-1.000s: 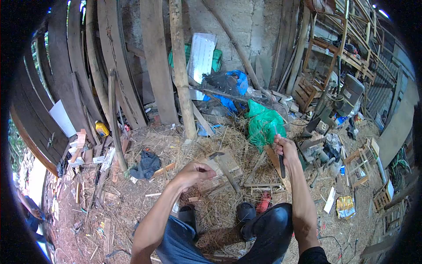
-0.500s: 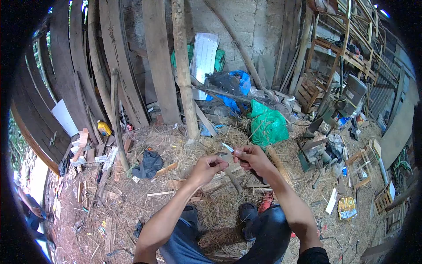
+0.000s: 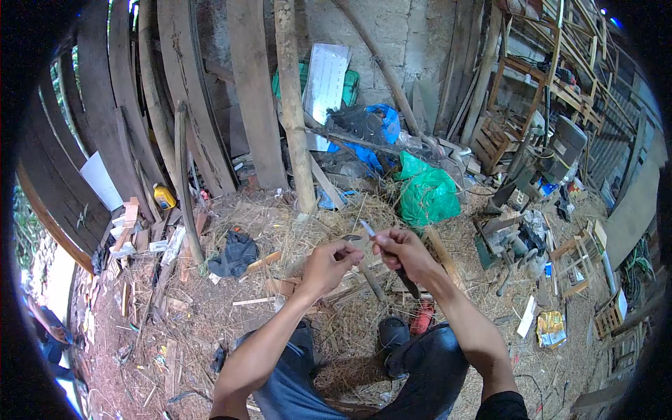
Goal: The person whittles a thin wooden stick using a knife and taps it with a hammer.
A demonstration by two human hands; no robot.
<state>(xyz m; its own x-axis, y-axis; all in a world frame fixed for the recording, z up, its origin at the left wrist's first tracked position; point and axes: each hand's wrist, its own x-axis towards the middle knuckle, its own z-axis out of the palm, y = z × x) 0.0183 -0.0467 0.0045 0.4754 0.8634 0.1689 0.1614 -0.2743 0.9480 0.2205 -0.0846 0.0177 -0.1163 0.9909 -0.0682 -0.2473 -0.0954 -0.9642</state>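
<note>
Out in front of my knees, my left hand (image 3: 329,266) is closed, thumb and fingers pinching a small dark flat piece (image 3: 351,237). Just to its right, my right hand (image 3: 404,255) is wrapped round what looks like a knife. A pale pointed tip (image 3: 367,228) sticks out past the thumb, and a dark end (image 3: 409,285) shows below the fist. The grip hides the middle of it. Both hands are close together but apart, above the straw-covered ground.
A green plastic bag (image 3: 427,190) lies beyond my hands beside a wooden post (image 3: 294,112). Black plastic (image 3: 234,254) and wood scraps are at left, near a yellow bottle (image 3: 164,197). A metal machine (image 3: 553,150) stands at right. Something red (image 3: 422,317) lies by my right foot.
My right hand has turned slightly, so more of the dark end shows below it and the pale tip points more upward. My left hand keeps its pinch, nearly in place.
</note>
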